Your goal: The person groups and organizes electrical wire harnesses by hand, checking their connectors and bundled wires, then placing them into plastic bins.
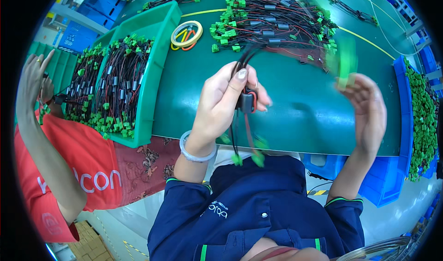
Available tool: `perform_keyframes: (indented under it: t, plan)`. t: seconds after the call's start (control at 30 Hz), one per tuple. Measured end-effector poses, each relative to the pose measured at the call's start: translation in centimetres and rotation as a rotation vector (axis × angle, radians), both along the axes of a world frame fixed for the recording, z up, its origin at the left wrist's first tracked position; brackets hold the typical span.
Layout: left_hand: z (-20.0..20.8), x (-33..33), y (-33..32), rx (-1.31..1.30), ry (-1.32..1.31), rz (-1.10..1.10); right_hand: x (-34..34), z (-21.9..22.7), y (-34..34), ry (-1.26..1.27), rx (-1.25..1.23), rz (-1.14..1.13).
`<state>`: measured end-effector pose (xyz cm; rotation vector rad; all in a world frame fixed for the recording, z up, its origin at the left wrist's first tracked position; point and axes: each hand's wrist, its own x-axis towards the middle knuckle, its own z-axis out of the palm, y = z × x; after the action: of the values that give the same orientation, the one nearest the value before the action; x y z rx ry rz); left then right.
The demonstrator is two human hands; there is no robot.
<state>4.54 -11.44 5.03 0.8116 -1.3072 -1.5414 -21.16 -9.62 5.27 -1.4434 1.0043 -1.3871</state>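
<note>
The left hand [216, 99] is gripping a wire harness [247, 103] over the green table [194, 99], thumb and fingers closing around its dark wires just by the black sleeve, and two green-tipped ends [236, 160] are dangling below, toward the table's near edge. Over on the other side, the right hand [369, 104] is lifting its curled fingers right at a green connector [346, 62] that's blurring badly; whether they're pinching it, I cannot tell! Beyond the hands, a broad heap of harnesses [272, 21] is covering the table, with a tape roll [197, 28] lying to its left. A green tray [159, 71] is holding more bundles at left, a co-worker's hand [32, 78] is showing past it, and a blue bin [403, 118] of green connectors is standing at far right.
</note>
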Motion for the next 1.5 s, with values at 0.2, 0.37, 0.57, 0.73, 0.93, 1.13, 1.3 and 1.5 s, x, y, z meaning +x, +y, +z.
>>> perform_keyframes:
  t: [0.2, 0.37, 0.57, 0.73, 0.93, 1.13, 1.3, 1.5]
  plan:
    - [-3.4, -3.9, -0.2, -0.111, 0.203, -0.128, 6.6, -5.0, 1.6, -0.3, 0.397, 0.609]
    - [-3.8, -4.3, 0.4, -0.03, 0.183, -0.186, 7.0, -7.8, 1.6, -0.799, 0.548, 0.944]
    - [-2.9, -3.8, -0.5, -0.069, 0.266, -0.193, 8.1, -7.8, 2.3, -0.999, 0.617, 0.923]
    - [-1.9, -3.4, -1.4, -0.168, 0.216, -0.1, 8.8, -6.8, 3.5, -0.607, 0.483, 0.684]
    - [-1.1, -2.9, -1.7, -0.28, 0.266, 0.001, 9.4, -7.6, 4.4, -0.121, 0.213, 0.268]
    - [0.0, -3.0, -1.3, -0.355, 0.295, 0.047, 9.7, -7.6, 4.5, 0.176, 0.002, 0.128]
    - [0.1, -2.3, -1.4, -0.394, 0.256, 0.023, 9.8, -7.9, 4.6, 0.169, -0.018, 0.127]
    - [-0.6, -1.8, -2.3, -0.29, 0.4, -0.101, 9.7, -8.4, 5.1, -0.066, 0.147, 0.239]
